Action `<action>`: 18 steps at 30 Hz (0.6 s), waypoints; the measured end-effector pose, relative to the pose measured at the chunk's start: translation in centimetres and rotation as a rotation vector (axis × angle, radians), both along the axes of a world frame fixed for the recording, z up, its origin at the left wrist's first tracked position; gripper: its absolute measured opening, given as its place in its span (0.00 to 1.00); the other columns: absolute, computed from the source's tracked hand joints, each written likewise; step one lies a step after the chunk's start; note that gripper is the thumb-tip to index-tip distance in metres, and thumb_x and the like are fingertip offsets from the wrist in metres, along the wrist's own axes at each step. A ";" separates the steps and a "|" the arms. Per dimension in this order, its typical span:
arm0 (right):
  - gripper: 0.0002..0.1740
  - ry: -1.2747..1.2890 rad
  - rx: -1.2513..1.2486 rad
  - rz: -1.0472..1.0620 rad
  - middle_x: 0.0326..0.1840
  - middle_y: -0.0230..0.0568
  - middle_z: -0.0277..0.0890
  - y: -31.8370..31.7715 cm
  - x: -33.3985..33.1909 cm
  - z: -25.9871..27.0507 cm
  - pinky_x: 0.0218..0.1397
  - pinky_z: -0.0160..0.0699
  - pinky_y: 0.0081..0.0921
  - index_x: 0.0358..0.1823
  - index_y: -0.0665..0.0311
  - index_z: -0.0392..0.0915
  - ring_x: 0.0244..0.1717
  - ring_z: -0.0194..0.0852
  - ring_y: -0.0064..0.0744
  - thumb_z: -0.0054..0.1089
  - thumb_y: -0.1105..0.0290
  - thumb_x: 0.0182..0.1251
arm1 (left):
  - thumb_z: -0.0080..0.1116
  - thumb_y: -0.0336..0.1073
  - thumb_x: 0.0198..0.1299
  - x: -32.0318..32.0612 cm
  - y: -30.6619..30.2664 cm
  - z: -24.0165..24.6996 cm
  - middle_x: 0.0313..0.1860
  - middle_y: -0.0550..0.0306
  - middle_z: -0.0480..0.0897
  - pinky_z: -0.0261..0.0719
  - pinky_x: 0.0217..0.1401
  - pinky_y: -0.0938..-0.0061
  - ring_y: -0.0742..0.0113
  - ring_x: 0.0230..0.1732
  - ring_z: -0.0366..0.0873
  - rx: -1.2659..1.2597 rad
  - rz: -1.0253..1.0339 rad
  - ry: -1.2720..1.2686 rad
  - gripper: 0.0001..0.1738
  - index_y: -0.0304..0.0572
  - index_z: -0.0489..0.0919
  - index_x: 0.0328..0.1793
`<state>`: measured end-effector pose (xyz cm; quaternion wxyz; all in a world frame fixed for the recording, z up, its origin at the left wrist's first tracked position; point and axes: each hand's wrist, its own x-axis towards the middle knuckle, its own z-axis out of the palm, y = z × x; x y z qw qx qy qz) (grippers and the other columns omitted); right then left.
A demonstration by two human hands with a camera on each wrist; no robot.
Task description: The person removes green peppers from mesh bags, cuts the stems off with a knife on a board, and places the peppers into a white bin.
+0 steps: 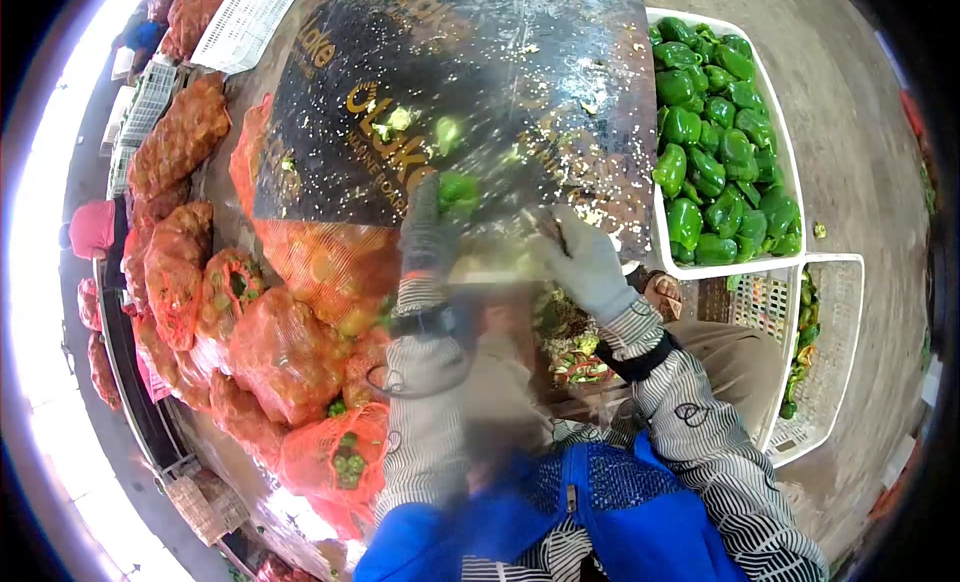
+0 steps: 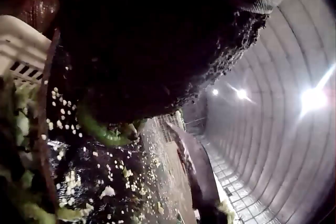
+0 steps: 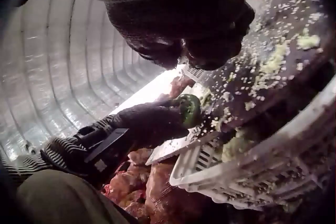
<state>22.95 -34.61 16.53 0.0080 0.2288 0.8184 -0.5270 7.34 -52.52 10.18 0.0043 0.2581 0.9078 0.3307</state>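
Note:
A green bell pepper point(image 1: 458, 192) is gripped in my gloved left hand point(image 1: 423, 227) over the near edge of the dark board point(image 1: 330, 112). In the right wrist view the same pepper point(image 3: 190, 110) shows at the left fingertips, and in the left wrist view its green edge point(image 2: 107, 133) peeks from under the dark glove. My gloved right hand point(image 1: 592, 270) is just right of it, fingers curled round a slim dark tool point(image 1: 556, 229); motion blur means I cannot tell its kind. Whitish seeds and pale green pepper cores point(image 1: 402, 118) litter the board.
A white crate point(image 1: 795, 182) full of green peppers stands at the right, with another white crate point(image 1: 850, 312) below it. Orange mesh sacks point(image 1: 290, 357) crowd the left. Under the board's near edge, a white basket point(image 3: 236, 179) holds pale scraps.

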 end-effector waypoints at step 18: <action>0.21 -0.206 0.336 0.419 0.38 0.57 0.81 -0.3 -5.4 -2.4 0.49 0.80 0.45 0.52 0.71 0.69 0.44 0.82 0.57 0.52 0.60 0.68 | 0.77 0.47 0.45 0.0 0.5 0.5 0.48 0.40 0.82 0.79 0.52 0.56 0.44 0.50 0.81 -0.152 0.134 -0.158 0.36 0.40 0.73 0.58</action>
